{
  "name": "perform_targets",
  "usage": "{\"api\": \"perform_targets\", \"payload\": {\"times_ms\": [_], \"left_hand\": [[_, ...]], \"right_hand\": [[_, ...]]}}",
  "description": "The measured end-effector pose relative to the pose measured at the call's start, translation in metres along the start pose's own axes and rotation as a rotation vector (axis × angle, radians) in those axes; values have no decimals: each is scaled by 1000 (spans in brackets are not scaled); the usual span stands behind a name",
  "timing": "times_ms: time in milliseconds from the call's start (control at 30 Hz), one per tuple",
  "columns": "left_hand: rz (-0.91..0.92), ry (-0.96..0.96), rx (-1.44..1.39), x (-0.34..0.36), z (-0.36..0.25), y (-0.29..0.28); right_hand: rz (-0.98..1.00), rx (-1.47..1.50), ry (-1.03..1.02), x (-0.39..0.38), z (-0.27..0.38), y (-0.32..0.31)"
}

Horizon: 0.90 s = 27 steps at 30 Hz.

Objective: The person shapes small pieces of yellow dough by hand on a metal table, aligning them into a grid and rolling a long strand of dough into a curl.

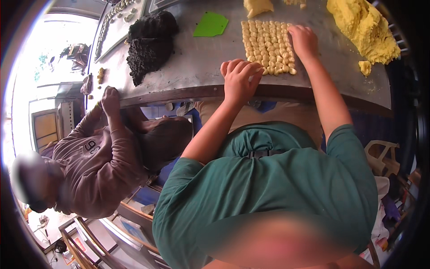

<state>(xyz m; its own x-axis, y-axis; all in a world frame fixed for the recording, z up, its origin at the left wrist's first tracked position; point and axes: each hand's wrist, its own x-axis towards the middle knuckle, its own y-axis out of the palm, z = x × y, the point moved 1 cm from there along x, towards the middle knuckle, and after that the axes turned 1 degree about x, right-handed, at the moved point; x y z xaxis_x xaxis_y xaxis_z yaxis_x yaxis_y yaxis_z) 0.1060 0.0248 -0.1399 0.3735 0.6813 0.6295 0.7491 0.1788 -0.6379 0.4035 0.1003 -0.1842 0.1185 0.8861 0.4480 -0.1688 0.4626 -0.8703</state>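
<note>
Pale yellow dough balls lie packed in neat rows, forming a rectangular block on the metal table. My left hand is at the block's near left corner, with its fingers bent and closed toward the thumb. Whatever it pinches, if anything, is too small to make out. At the far right edge of the block is my right hand, its fingers curled together with the tips against the outermost balls. What lies inside those fingers is hidden.
A large yellow dough mass sits at the right, with a small yellow lump nearer. Beyond the rows is a pale dough piece. A green sheet and black dough lie leftward. A co-worker works at the left.
</note>
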Motion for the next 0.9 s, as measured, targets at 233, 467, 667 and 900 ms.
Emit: {"api": "perform_targets", "payload": {"times_ms": [233,467,667,900], "left_hand": [[4,-97,1,-11,10,-10],[45,-75,46,-9,4,-6],[41,-61,29,-14,6,-4],[-26,17,45,-12,13,-4]], "right_hand": [[158,924,156,-58,101,-65],[218,943,174,-109,133,-53],[243,1007,138,-109,142,-58],[52,1042,101,-106,146,-62]]}}
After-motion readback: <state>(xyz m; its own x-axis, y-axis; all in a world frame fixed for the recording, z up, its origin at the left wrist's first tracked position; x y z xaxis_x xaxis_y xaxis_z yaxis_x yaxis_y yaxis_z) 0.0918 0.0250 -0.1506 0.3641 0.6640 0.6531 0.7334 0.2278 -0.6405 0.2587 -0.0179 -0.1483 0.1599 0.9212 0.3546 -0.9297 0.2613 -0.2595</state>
